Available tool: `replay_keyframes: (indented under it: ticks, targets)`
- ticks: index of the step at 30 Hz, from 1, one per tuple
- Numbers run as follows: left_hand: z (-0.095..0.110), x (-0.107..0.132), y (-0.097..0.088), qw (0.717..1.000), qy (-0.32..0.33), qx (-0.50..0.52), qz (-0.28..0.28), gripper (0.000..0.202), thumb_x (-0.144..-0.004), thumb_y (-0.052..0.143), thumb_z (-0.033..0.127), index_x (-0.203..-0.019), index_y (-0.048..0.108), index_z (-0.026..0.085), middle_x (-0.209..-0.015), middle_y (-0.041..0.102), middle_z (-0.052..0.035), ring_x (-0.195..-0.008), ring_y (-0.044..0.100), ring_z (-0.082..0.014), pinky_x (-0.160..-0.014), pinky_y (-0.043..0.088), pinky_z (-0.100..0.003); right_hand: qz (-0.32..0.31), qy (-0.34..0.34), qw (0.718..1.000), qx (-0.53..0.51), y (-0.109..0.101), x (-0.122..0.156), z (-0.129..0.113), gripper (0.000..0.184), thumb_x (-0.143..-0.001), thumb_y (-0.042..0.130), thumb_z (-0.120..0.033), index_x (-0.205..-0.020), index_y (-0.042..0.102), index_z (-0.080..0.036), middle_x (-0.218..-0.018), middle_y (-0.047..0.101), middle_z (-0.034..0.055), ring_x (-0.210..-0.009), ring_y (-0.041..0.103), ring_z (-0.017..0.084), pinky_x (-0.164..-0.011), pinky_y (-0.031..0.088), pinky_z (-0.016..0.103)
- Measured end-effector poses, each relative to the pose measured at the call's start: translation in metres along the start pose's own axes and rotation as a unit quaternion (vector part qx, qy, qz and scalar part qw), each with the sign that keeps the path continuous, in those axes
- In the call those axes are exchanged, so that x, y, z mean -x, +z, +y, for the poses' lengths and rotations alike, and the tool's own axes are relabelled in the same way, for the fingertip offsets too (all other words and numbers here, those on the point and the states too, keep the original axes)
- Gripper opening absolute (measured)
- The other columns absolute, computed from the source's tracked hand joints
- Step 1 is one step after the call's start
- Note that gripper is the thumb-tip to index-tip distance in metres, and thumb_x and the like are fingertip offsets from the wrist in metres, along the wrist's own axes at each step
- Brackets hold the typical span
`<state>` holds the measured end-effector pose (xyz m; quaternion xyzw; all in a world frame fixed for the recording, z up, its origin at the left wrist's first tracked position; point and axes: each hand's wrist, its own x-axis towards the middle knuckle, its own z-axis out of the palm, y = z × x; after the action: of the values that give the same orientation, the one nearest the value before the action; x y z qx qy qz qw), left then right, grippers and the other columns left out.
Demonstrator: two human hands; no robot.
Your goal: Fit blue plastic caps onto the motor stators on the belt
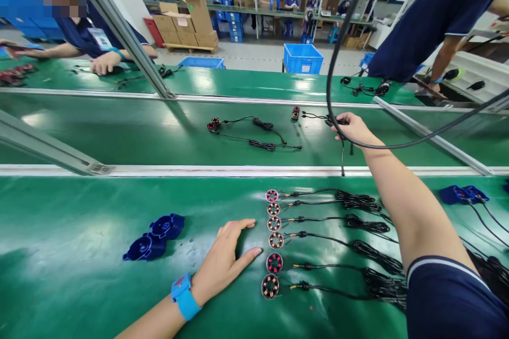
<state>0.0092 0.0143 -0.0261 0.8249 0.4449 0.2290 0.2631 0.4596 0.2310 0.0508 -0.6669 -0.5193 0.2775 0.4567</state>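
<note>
Co-worker's badge point(102, 38): print was unreadable.
Left hand point(222, 257): thumb and fingers stood apart beside the wound rings point(274, 223).
Crate label point(306, 69): was illegible.
Right hand point(353, 130): gripped a black cable point(341, 122) over the middle green surface point(175, 137).

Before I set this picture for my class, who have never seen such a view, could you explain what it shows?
There is no machine here: a person works with two bare hands, filmed by a camera worn on the head, looking forward and down. On the green table, six coils stand in a column, with bundled black leads to their right and two blue cups farther left. The left hand is empty, beside the coils. The right hand reaches forward, holding a black cable.
</note>
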Motion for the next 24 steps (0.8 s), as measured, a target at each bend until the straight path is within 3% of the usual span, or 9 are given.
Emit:
replay_keyframes:
  ticks: [5,9,12,17,20,24]
  targets:
    - [0.010,-0.030,-0.005,0.999,0.020,-0.003,0.041,0.039,-0.095,0.056,0.048,-0.126,0.050,0.023,-0.117,0.066,-0.0078,-0.105,0.065,-0.0231,-0.091,0.053,-0.041,0.026,0.026,0.989,-0.140,-0.001,0.043,-0.021,0.065,-0.042,0.094,-0.029,-0.088,0.049,-0.021,-0.072,0.057,-0.0045,-0.051,0.055,0.010,-0.045,0.052,0.025]
    - [0.032,-0.103,0.000,0.996,0.081,-0.005,0.036,0.045,-0.094,0.057,0.048,-0.128,0.048,0.019,-0.122,0.062,-0.0099,-0.110,0.062,-0.0228,-0.097,0.050,-0.041,0.046,0.055,0.972,-0.224,-0.018,0.097,-0.021,0.067,-0.042,0.094,-0.032,-0.082,0.042,-0.023,-0.069,0.058,-0.0063,-0.056,0.059,0.010,-0.051,0.056,0.024]
    - [0.052,-0.178,0.019,0.993,0.105,-0.060,0.000,0.052,-0.093,0.058,0.046,-0.134,0.044,0.016,-0.131,0.054,-0.0122,-0.113,0.059,-0.0217,-0.101,0.048,-0.037,0.071,0.074,0.957,-0.270,-0.035,0.137,-0.015,0.064,-0.042,0.095,-0.031,-0.079,0.043,-0.022,-0.075,0.061,-0.0053,-0.064,0.063,0.011,-0.061,0.061,0.024]
    - [0.076,-0.297,0.069,0.988,0.099,-0.114,-0.030,0.060,-0.087,0.068,0.035,-0.139,0.045,0.015,-0.137,0.049,-0.0154,-0.126,0.052,-0.0294,-0.111,0.040,-0.042,0.117,0.120,0.921,-0.353,-0.060,0.183,0.000,0.060,-0.046,0.096,-0.027,-0.087,0.053,-0.023,-0.086,0.066,-0.0037,-0.071,0.065,0.011,-0.068,0.062,0.023]
    - [0.084,-0.346,0.094,0.986,0.073,-0.143,-0.047,0.069,-0.086,0.070,0.032,-0.146,0.039,0.017,-0.144,0.043,-0.0177,-0.127,0.051,-0.0308,-0.110,0.041,-0.044,0.124,0.139,0.916,-0.355,-0.070,0.197,0.007,0.058,-0.049,0.095,-0.026,-0.093,0.058,-0.024,-0.086,0.066,-0.0041,-0.069,0.065,0.011,-0.061,0.060,0.021]
    - [0.093,-0.387,0.116,0.980,0.055,-0.173,-0.083,0.053,-0.094,0.063,0.038,-0.141,0.046,0.021,-0.141,0.049,-0.0131,-0.118,0.057,-0.0270,-0.100,0.050,-0.049,0.128,0.167,0.913,-0.351,-0.077,0.208,0.018,0.055,-0.052,0.093,-0.026,-0.097,0.062,-0.024,-0.088,0.066,-0.0029,-0.069,0.065,0.012,-0.052,0.054,0.021]
